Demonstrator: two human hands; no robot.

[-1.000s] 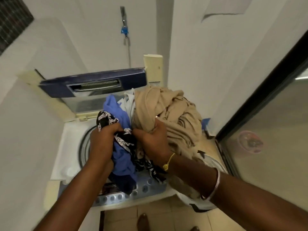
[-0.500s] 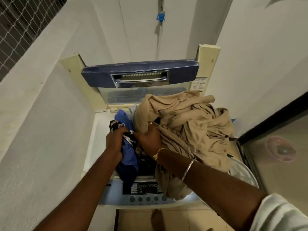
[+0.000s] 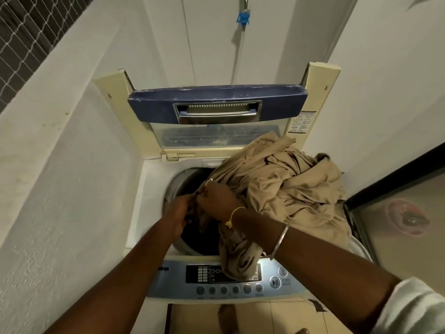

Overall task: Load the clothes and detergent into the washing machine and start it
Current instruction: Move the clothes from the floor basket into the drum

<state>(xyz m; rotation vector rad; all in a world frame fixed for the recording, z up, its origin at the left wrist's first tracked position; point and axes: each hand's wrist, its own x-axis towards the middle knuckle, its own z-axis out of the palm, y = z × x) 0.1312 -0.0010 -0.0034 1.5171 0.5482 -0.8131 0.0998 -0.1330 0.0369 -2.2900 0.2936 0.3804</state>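
A top-loading washing machine [image 3: 154, 189] stands open, its blue-framed lid [image 3: 216, 104] tilted up at the back. A big bundle of beige clothes [image 3: 284, 189] rests over the right side of the drum opening [image 3: 190, 179] and hangs down over the control panel [image 3: 221, 278]. My right hand [image 3: 216, 198] grips the bundle's left edge above the drum. My left hand [image 3: 179, 213] sits just left of it, over the drum, fingers closed on dark cloth at the bundle's edge. The blue and patterned garments are out of sight.
White walls close in on the left and back. A hose with a blue tap [image 3: 243, 18] hangs behind the machine. A dark-framed glass door [image 3: 397, 213] stands at the right. A white basket rim [image 3: 358, 249] shows under the bundle. Tiled floor [image 3: 252, 317] lies below.
The blue and black-patterned garments held a second ago are gone from view, apparently dropped into the drum. Both hands have sunk lower over the opening, and the beige bundle now lies further right.
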